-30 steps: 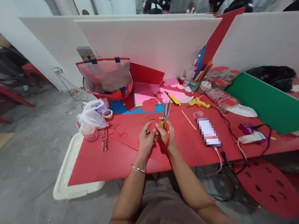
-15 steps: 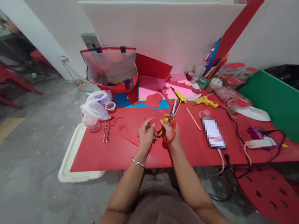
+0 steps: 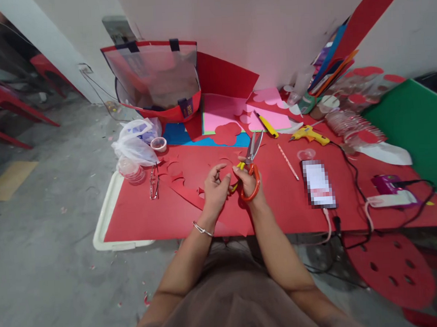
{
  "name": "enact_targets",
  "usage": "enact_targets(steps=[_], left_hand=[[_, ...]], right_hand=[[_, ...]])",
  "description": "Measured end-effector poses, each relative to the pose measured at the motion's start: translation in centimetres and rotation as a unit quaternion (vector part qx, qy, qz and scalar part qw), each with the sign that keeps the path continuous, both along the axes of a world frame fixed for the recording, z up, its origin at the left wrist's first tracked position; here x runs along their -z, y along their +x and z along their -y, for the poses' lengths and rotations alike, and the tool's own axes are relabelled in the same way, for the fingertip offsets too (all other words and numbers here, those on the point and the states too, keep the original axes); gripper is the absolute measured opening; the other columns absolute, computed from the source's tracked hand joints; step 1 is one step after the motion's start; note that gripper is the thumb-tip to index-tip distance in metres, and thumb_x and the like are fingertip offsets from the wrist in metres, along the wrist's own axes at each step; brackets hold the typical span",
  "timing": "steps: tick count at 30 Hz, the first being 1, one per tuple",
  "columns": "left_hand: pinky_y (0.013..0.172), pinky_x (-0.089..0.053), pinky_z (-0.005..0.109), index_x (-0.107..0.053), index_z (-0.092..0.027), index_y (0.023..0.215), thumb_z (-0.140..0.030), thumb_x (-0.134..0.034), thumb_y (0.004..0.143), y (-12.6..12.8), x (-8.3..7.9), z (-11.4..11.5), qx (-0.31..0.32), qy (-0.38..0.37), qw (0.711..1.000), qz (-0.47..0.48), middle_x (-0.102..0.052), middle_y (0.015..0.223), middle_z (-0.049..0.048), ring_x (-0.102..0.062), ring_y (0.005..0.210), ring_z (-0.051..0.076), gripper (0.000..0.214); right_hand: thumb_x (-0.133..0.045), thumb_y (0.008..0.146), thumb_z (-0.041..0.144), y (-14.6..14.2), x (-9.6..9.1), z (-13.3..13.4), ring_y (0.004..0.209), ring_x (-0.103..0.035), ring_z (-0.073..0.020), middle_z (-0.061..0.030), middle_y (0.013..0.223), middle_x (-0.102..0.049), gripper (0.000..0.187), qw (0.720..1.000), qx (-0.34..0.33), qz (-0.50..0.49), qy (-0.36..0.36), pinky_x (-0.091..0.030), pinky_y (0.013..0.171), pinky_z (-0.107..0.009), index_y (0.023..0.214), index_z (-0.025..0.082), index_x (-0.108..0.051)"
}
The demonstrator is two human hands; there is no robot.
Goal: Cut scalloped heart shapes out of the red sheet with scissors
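In my right hand (image 3: pixel 250 186) is a pair of scissors (image 3: pixel 250 156) with orange and yellow handles, its blades apart and pointing away from me. My left hand (image 3: pixel 215 191), wearing a silver bangle, has its thumb and fingers curled together on a piece of red paper (image 3: pixel 225 172). Against the red tabletop the edges of that paper are hard to make out. Red paper offcuts (image 3: pixel 174 172) with curved cut-outs lie to the left of my hands. A scalloped red paper shape (image 3: pixel 227 133) rests beyond them on blue and pink sheets.
Rightward are a yellow cutter (image 3: pixel 266 124), a pencil (image 3: pixel 288 162), a glue gun (image 3: pixel 310 135), a phone (image 3: pixel 319 183) with cables, and a green board (image 3: pixel 413 137). Leftward are eyeglasses (image 3: pixel 153 181), a plastic bag (image 3: pixel 133 139) and a small cup (image 3: pixel 158 144). A large bag (image 3: pixel 158 83) stands behind.
The view has tilted down and shifted slightly. The scissors stay in my right hand with blades apart, and my left fingers have moved slightly around the red paper.
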State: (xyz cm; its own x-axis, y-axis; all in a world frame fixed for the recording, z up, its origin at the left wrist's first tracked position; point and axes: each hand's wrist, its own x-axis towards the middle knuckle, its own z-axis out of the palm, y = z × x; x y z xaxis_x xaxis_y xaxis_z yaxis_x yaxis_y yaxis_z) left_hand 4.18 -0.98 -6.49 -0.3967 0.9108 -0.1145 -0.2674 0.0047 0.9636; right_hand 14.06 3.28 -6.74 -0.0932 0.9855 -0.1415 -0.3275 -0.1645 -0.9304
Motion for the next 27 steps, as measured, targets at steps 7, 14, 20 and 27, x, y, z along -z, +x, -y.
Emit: enact_targets(steps=[7, 14, 20, 27], left_hand=[[0.043, -0.047, 0.021, -0.064, -0.018, 0.12, -0.034, -0.082, 0.081, -0.1, 0.7, 0.1, 0.0, -0.02, 0.999, 0.035, -0.063, 0.081, -0.005, -0.056, 0.043, 0.006, 0.046], [0.041, -0.039, 0.019, -0.067, -0.021, 0.126, -0.034, -0.08, 0.086, 0.1, 0.6, 0.1, -0.021, -0.015, 0.999, 0.025, -0.066, 0.084, -0.0025, -0.057, 0.046, 0.006, 0.044], [0.044, -0.041, 0.019, -0.066, -0.019, 0.136, -0.036, -0.075, 0.089, 0.1, 0.6, 0.3, 0.028, -0.043, 0.999, 0.017, -0.053, 0.058, -0.0087, -0.052, 0.042, 0.008, 0.051], [0.043, -0.043, 0.02, -0.067, -0.019, 0.127, -0.032, -0.072, 0.086, 0.3, 0.3, 0.2, 0.033, -0.042, 0.998, 0.031, -0.059, 0.072, -0.0071, -0.052, 0.04, 0.005, 0.044]], right_hand=[[-0.084, 0.074, 0.041, -0.1, 0.4, -0.3, 0.065, -0.052, -0.0141, 0.0054, 0.082, -0.053, 0.06, 0.999, 0.005, -0.023, -0.045, -0.049, 0.056, -0.028, 0.129, 0.028, -0.063], [-0.089, 0.069, 0.037, 0.7, 0.6, -0.5, 0.066, -0.052, -0.0138, 0.0061, 0.077, -0.056, 0.063, 0.997, -0.053, -0.037, -0.048, -0.046, 0.058, -0.026, 0.126, 0.029, -0.066], [-0.087, 0.068, 0.035, 1.0, 0.6, -0.6, 0.065, -0.052, -0.0146, 0.0059, 0.075, -0.056, 0.062, 0.996, -0.061, -0.034, -0.053, -0.047, 0.057, -0.028, 0.127, 0.03, -0.066], [-0.089, 0.067, 0.036, 1.2, 0.7, -0.8, 0.067, -0.054, -0.0149, 0.005, 0.077, -0.059, 0.065, 0.996, -0.065, -0.027, -0.053, -0.049, 0.061, -0.029, 0.128, 0.029, -0.067]])
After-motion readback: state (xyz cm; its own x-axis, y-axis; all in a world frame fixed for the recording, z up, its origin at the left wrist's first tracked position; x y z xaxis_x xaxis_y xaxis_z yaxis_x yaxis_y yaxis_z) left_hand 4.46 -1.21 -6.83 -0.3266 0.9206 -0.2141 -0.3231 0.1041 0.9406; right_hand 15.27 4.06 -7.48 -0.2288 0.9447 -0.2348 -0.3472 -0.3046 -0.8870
